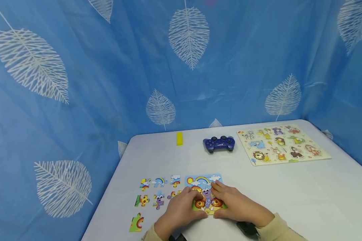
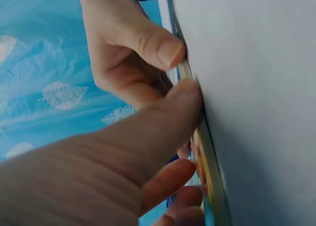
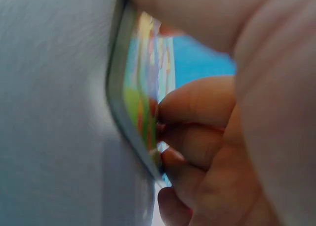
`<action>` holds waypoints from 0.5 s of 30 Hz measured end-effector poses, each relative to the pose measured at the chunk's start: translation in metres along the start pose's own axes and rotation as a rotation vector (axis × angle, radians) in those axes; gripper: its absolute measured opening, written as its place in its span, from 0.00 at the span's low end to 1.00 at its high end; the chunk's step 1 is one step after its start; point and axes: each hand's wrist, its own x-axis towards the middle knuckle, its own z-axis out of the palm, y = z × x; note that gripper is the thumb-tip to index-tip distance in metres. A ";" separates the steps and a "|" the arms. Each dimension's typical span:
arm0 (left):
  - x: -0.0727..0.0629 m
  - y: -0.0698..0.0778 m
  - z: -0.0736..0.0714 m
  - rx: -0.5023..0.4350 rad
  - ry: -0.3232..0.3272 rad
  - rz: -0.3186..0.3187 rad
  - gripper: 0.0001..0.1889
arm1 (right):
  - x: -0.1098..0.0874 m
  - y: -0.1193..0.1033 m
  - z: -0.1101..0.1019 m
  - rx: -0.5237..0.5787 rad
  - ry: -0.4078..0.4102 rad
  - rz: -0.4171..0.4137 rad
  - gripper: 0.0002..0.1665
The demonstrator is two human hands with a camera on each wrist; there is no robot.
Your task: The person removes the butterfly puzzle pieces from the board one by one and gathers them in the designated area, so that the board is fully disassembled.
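Observation:
A square butterfly puzzle board [image 1: 207,198] lies on the white table, its purple butterfly, sun and rainbow facing up. My left hand [image 1: 182,208] grips its left side, thumb at the near edge and bent fingers over the picture. Opposite it, my right hand [image 1: 239,203] holds the right side, thumb on the near edge, fingers across the top. Both thumbs press the board's edge [image 2: 210,159] in the left wrist view. The right wrist view shows curled fingers [image 3: 192,105] touching the picture side. Parts of the picture are hidden under the hands.
Left of the board lie several loose jigsaw pieces, including a butterfly-head piece [image 1: 158,200] and a green corner piece [image 1: 136,223]. Farther back are a yellow block [image 1: 179,138], a blue game controller [image 1: 219,144] and an animal puzzle board [image 1: 282,145]. A blue leaf-patterned curtain [image 1: 123,67] hangs behind.

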 end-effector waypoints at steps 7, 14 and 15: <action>0.002 0.001 0.000 0.024 0.013 -0.022 0.28 | 0.000 0.003 0.000 -0.019 0.011 0.007 0.51; -0.001 0.001 -0.002 0.020 0.017 -0.037 0.24 | 0.000 0.005 0.003 -0.051 0.035 -0.059 0.35; 0.000 0.000 -0.002 0.015 0.016 -0.033 0.23 | 0.001 0.005 0.002 -0.062 0.042 -0.075 0.32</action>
